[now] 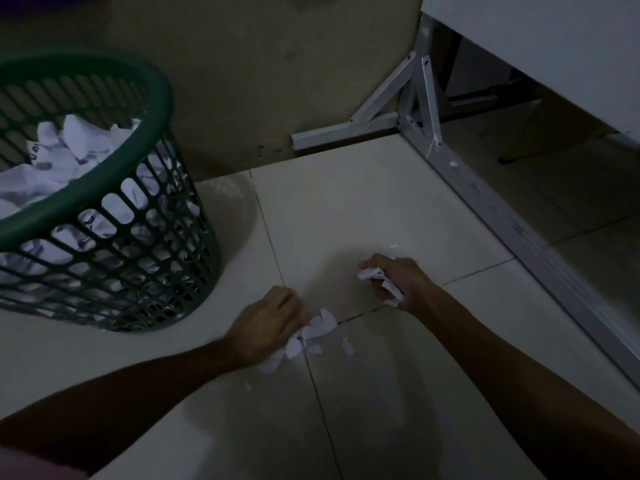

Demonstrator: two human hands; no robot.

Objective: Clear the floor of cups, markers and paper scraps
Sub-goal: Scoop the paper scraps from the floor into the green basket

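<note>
My left hand [265,322] is low over the tiled floor [363,209], fingers curled round a bunch of white paper scraps [313,332] that stick out to its right. My right hand [398,277] is farther right and a little further away, gripping crumpled white paper [375,277]. Small torn bits [346,346] lie on the tiles between and below the hands, and one tiny bit [393,246] lies beyond the right hand. No cups or markers show.
A dark green slotted waste basket [145,81], well filled with crumpled paper, stands at the left. A metal table frame [408,98] runs along the wall and down the right side, under a white tabletop [540,43]. The scene is dim.
</note>
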